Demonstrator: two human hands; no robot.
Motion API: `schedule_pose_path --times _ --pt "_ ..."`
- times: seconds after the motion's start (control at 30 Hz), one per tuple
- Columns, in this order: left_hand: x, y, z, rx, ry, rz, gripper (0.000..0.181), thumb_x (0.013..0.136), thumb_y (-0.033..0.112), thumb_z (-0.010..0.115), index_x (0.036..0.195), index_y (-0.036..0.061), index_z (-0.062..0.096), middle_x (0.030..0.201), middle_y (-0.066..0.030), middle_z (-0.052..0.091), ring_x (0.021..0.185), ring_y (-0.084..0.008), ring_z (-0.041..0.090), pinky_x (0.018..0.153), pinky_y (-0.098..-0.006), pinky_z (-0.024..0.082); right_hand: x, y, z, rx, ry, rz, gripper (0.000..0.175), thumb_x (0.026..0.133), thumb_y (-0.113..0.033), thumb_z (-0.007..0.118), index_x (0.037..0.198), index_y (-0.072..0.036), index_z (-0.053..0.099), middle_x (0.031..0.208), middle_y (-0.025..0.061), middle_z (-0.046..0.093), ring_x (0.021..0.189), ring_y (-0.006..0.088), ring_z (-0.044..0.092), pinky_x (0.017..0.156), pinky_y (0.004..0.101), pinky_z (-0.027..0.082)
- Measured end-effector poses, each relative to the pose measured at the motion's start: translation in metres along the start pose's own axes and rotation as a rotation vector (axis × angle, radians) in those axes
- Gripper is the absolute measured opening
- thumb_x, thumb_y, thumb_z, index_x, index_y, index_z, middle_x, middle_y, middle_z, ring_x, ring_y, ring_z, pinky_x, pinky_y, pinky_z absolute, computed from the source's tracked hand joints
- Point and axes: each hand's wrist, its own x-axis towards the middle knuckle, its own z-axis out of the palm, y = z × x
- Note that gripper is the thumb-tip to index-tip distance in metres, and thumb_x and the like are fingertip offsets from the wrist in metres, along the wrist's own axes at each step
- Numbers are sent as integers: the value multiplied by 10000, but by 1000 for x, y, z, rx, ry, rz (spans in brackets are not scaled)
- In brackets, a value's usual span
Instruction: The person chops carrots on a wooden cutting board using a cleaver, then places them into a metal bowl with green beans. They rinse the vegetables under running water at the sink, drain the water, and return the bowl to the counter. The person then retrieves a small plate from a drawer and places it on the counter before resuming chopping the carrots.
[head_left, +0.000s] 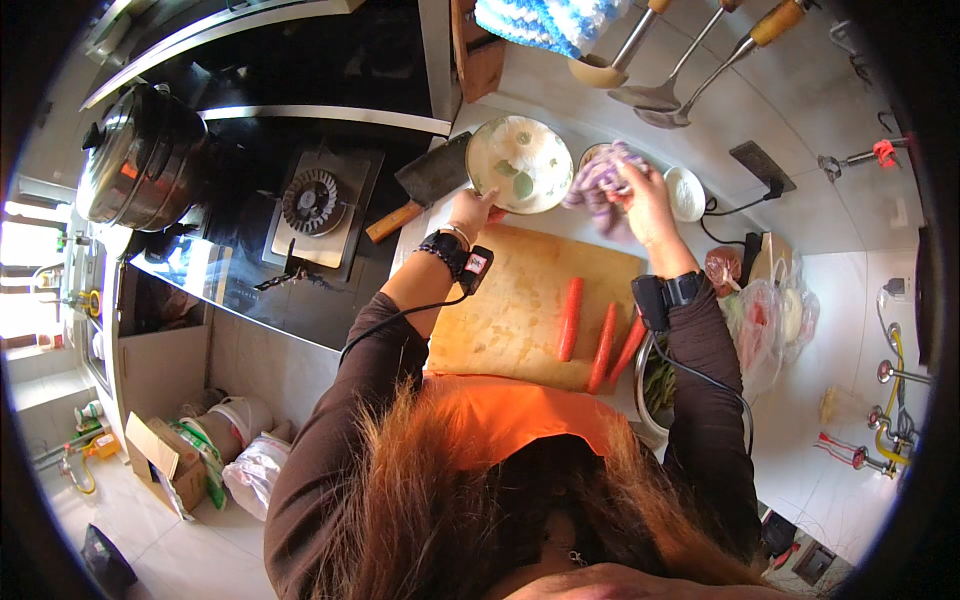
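My left hand (474, 213) grips the near rim of a patterned ceramic bowl (525, 157), whose inside faces up to me. Bunched in my right hand (645, 204) is a purple and white cloth (606, 187), just right of the bowl. Below my hands lies a wooden cutting board (510, 300). On its right part rest several peeled carrots: one upright in the picture (571, 319), one beside it (602, 349), and another (628, 349) partly hidden by my right wrist gear. A cleaver (433, 171) with a wooden handle lies left of the bowl.
A gas burner (310, 201) and a large steel pot (142, 169) are on the left. A small bowl of white powder (684, 193) stands behind my right wrist. A metal bowl of green vegetables (658, 390) sits right of the board, near plastic bags (769, 315). Ladles (660, 97) hang at the back.
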Motion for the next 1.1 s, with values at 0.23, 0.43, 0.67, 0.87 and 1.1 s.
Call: schedule_pose_path --times 0.23,0.43,0.67,0.87,1.1 --pt "-85 44 -33 -456 -322 -224 408 1001 371 461 1181 15 546 987 -107 662 870 -193 667 770 -322 547 -49 85 80 -288 -493 132 400 900 -54 619 1273 21 495 1212 98 580 1133 158 543 959 292 450" --pt "-92 29 -69 223 -167 86 181 900 35 503 980 -49 641 872 -86 682 750 -163 652 699 -293 540 -87 63 7 -1272 -272 -151 406 830 -187 675 1146 43 565 1249 261 545 1150 373 551 950 417 467" --pt "-70 11 -60 779 -100 448 220 918 122 561 1027 -47 650 878 -116 674 770 -204 648 699 -336 542 -194 101 -34 -1472 -37 639 851 886 -522 568 1419 69 267 1431 317 351 1229 461 468 968 507 440" --pt "-89 50 20 -47 -426 -188 309 981 153 481 1223 -23 560 1055 -135 639 935 -193 629 874 -357 507 -230 179 -42 -1612 192 387 893 894 -513 546 1521 -42 118 1491 299 265 1354 460 323 1067 708 111" --pt "-107 85 63 418 -565 187 475 955 205 530 1408 143 401 1130 -102 632 1103 -189 571 880 -388 463 -236 194 -60 -1552 126 25 755 852 -257 644 1480 -59 274 1385 188 450 1318 382 395 1049 729 137"
